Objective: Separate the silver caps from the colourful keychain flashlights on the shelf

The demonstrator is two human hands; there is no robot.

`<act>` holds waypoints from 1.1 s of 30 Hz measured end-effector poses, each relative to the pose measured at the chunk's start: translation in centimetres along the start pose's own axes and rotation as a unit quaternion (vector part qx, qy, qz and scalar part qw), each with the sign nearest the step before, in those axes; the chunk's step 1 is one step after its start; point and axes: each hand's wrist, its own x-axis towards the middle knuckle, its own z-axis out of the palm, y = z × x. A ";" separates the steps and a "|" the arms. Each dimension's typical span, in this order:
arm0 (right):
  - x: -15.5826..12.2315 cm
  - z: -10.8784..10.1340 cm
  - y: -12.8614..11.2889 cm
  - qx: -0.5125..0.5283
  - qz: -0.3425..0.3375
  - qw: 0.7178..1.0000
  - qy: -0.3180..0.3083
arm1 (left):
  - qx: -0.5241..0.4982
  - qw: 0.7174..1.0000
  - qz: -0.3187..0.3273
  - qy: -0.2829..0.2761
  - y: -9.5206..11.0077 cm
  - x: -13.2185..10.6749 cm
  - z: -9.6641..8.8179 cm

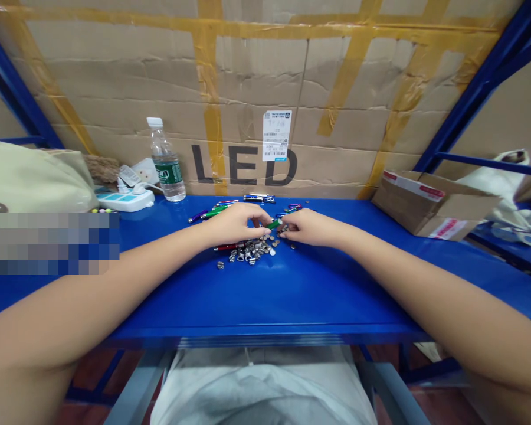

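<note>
My left hand point(241, 224) is closed, thumb and fingers pinching a short green tube point(274, 224), like a small penlight barrel, just above the table. My right hand point(307, 227) is beside the tube's right end, fingers curled together over small silver discs; whatever lies between its fingertips is too small to make out. Below my left hand is a pile of small shiny metal pieces point(250, 252), some round like button cells, some like clips. A red pen-like tube point(225, 247) touches the pile's left side. Behind my hands lie more green, blue and purple pen-like tubes point(215, 211).
A water bottle point(168, 168) and a white power strip point(130, 199) stand at back left, near a pale bag point(30, 177). An open cardboard box point(425, 203) sits at right. A large taped carton point(336, 88) forms the back of the blue table point(292, 295).
</note>
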 end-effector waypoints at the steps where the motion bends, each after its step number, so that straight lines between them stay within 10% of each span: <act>1: 0.0 0.0 0.1 -0.005 -0.005 1.000 0.001 | 0.003 1.000 0.003 -0.001 0.0 0.0 0.1; 14: 0.1 0.3 0.2 -0.033 -0.016 0.999 0.004 | 0.189 0.981 0.013 0.045 -1.5 -0.2 1.1; 33: 0.3 0.6 0.4 -0.011 0.015 0.999 0.035 | 0.126 0.992 0.003 0.022 -2.3 0.0 1.6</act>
